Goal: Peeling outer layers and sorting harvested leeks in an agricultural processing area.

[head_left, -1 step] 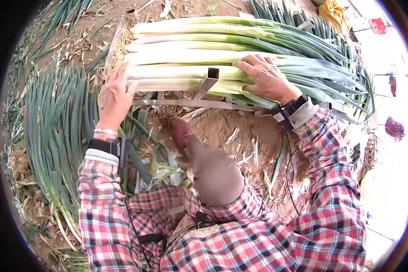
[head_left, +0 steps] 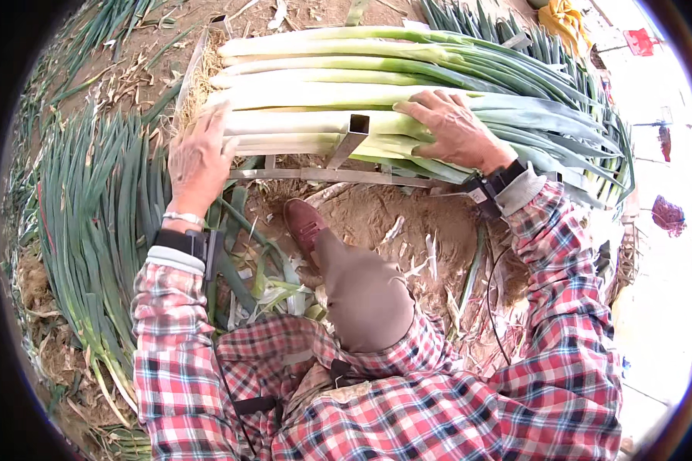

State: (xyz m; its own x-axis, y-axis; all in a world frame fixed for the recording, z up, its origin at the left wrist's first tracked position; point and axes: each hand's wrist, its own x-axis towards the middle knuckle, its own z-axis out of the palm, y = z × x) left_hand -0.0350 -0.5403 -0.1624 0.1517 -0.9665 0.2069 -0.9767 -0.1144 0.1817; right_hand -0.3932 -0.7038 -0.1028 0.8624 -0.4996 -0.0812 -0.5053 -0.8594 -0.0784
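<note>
A thick row of long green onions [head_left: 300, 94] lies across a metal frame [head_left: 338, 176], white root ends to the left and green leaves to the right. At the root ends is my left hand [head_left: 200, 160], its fingers stretched out against the ends of the nearest stalks. My right hand [head_left: 455, 131] rests palm down on the stalks where white turns to green, fingers spread and not wrapped round any stalk. Between my hands a square metal post [head_left: 349, 141] of the frame stands up in front of the onions. The undersides of both hands are hidden.
A big pile of green onions [head_left: 92, 230] lies on the soil to my left. Trimmed leaves [head_left: 273, 292] litter the ground by my shoe [head_left: 306, 224]. A yellow cloth [head_left: 565, 27] is at the far right. A thin black cable [head_left: 490, 307] hangs by my right arm.
My left hand has shifted very slightly to the right at the root ends. My right hand stays in place on the stalks.
</note>
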